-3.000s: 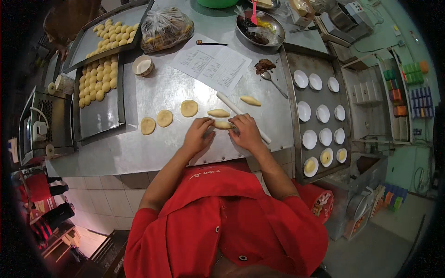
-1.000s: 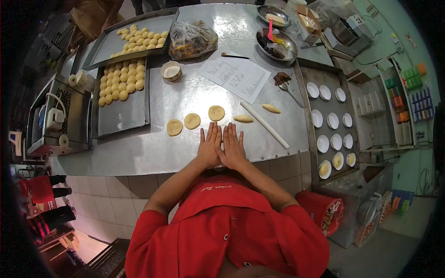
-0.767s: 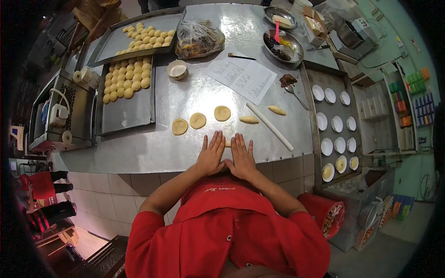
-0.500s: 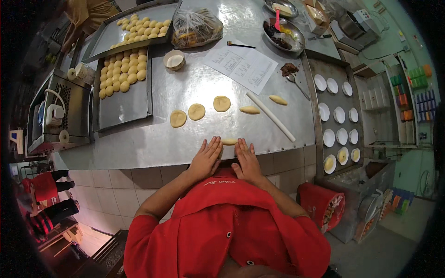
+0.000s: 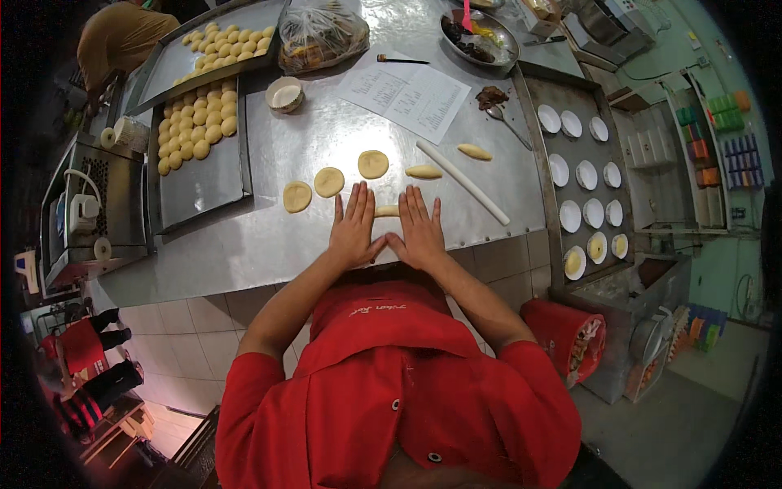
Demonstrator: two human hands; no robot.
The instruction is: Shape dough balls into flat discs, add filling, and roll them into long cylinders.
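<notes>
A short roll of dough (image 5: 387, 211) lies on the metal table, its ends under my two flat hands. My left hand (image 5: 353, 226) presses on its left end with fingers stretched out. On the other end lies my right hand (image 5: 419, 228), equally flat, the thumbs nearly touching. Just beyond are flat dough discs: one on the left (image 5: 297, 196), one in the middle (image 5: 329, 182) and one farther right (image 5: 373, 165). Two pointed dough pieces, a nearer one (image 5: 423, 171) and a farther one (image 5: 474, 151), lie on either side of a white rolling pin (image 5: 463, 182).
Trays of dough balls (image 5: 195, 130) stand at the left. A tray (image 5: 554, 236) with white paper cups is on the right. Behind are a printed sheet (image 5: 407, 98), a paper cup stack (image 5: 284, 94), brown filling (image 5: 491, 98) with a spoon (image 5: 513, 126), and a metal bowl (image 5: 509, 61).
Both hands have slid forward, away from my body, and the dough roll has moved with them. The whole view has shifted slightly.
</notes>
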